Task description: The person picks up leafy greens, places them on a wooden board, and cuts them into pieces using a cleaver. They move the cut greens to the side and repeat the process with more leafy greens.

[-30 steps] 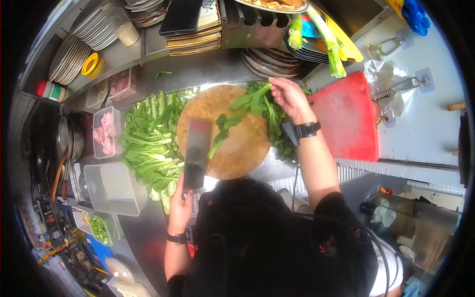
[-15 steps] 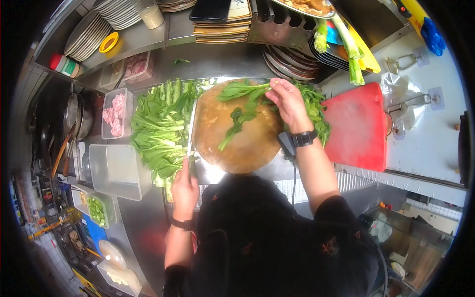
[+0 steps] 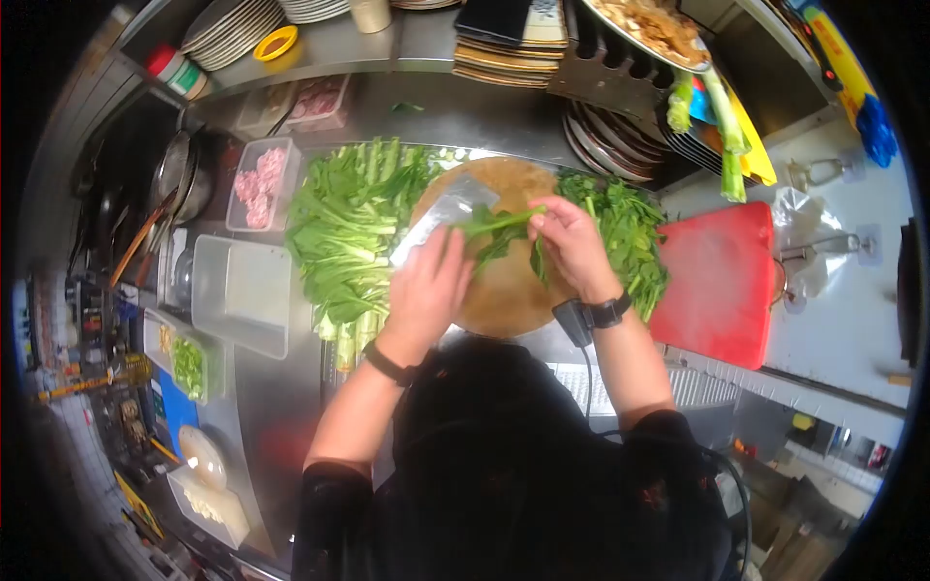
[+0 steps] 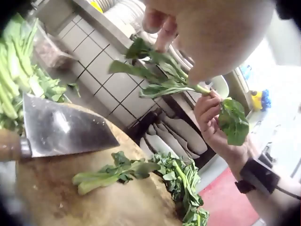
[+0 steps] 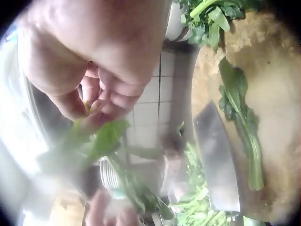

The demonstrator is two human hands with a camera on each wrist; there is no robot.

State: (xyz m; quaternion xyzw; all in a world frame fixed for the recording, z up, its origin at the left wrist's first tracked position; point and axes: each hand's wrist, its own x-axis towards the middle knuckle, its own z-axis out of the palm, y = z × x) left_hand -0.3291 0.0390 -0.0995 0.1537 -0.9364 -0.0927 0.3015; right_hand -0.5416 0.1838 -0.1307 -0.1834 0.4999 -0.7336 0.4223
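My right hand (image 3: 572, 247) pinches a stalk of leafy greens (image 3: 499, 225) above the round wooden chopping board (image 3: 509, 305). In the left wrist view its leaves spread out near the fingers of my left hand (image 4: 211, 37). From the head, the left hand looks blurred, fingers extended toward the leaf end and holding nothing that shows. A cleaver (image 4: 66, 127) lies flat on the board's left side, its wooden handle (image 4: 9, 146) free of any hand. Another leafy stalk (image 5: 244, 132) rests on the board beside the blade.
Left of the board lies a big pile of cut greens (image 3: 354, 232); more greens (image 3: 620, 232) lie at its right. A red cutting board (image 3: 717, 281) stands farther right. Clear tubs, one with raw meat (image 3: 259, 184), one bare (image 3: 242, 290), line the left. Stacked plates (image 3: 228, 29) fill the back shelf.
The left hand has let go of the cleaver, which now lies on the board, and has moved up and right toward the right hand's stalk. The head view has shifted.
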